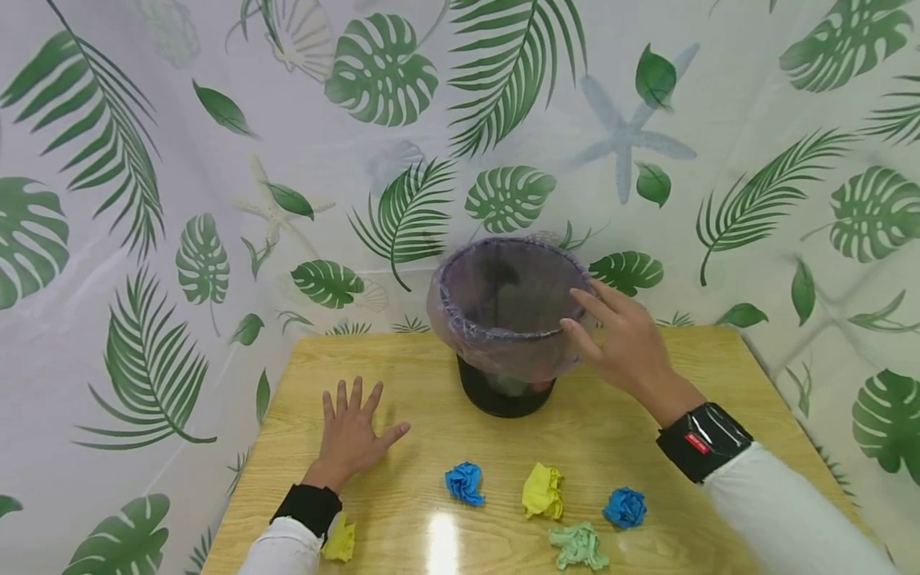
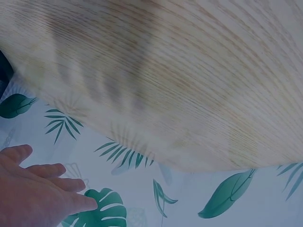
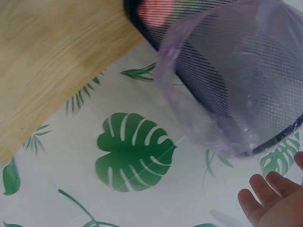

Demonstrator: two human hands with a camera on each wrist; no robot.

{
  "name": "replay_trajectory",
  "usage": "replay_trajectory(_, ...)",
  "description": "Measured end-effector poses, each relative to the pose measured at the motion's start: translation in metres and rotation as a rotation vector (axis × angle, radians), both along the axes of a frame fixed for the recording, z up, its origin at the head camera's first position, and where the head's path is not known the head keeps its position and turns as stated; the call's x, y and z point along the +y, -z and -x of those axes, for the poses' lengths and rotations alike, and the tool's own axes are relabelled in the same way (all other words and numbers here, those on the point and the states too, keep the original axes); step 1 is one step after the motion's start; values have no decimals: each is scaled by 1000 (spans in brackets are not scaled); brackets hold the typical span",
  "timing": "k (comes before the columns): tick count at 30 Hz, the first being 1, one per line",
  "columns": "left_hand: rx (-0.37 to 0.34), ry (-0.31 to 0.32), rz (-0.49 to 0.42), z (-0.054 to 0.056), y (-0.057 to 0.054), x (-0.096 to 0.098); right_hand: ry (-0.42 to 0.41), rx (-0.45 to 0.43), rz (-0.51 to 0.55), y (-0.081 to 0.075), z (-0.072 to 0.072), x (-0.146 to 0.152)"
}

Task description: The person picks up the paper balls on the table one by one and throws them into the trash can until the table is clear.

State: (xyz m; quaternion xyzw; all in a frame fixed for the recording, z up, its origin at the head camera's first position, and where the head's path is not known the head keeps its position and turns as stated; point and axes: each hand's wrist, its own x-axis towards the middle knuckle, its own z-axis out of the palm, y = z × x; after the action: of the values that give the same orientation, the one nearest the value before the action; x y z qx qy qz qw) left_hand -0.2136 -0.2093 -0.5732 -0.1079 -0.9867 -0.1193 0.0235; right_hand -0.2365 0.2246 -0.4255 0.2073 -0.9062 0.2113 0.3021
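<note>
A black mesh waste bin [image 1: 503, 395] stands upright at the back of the table, lined with a translucent purple bag [image 1: 496, 351] folded over its rim. My right hand [image 1: 625, 339] is at the bin's right side, its fingers loosely extended near the rim. In the right wrist view the fingertips [image 3: 258, 182] show just apart from the bag. My left hand [image 1: 352, 435] is spread over the left part of the table, holding nothing. Whether its palm touches the wood is unclear. Something reddish [image 3: 158, 12] shows through the bin's mesh low down.
Crumpled paper balls lie toward the front: a blue one [image 1: 465, 483], a yellow one [image 1: 542, 491], another blue one [image 1: 624, 508], and a pale green one [image 1: 578, 547]. A second yellow ball [image 1: 340, 539] is partly hidden by my left wrist. Leaf-printed sheeting [image 1: 402, 224] surrounds the wooden table [image 1: 410, 383].
</note>
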Motion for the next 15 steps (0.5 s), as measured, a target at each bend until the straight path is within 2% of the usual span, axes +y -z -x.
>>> replay_trajectory(9,-22,0,15,-2,0,1,28,43,-20,18,-25,31)
replay_trajectory(15,-14,1,8,-3,2,1,56,-5,-29,41,-44,48)
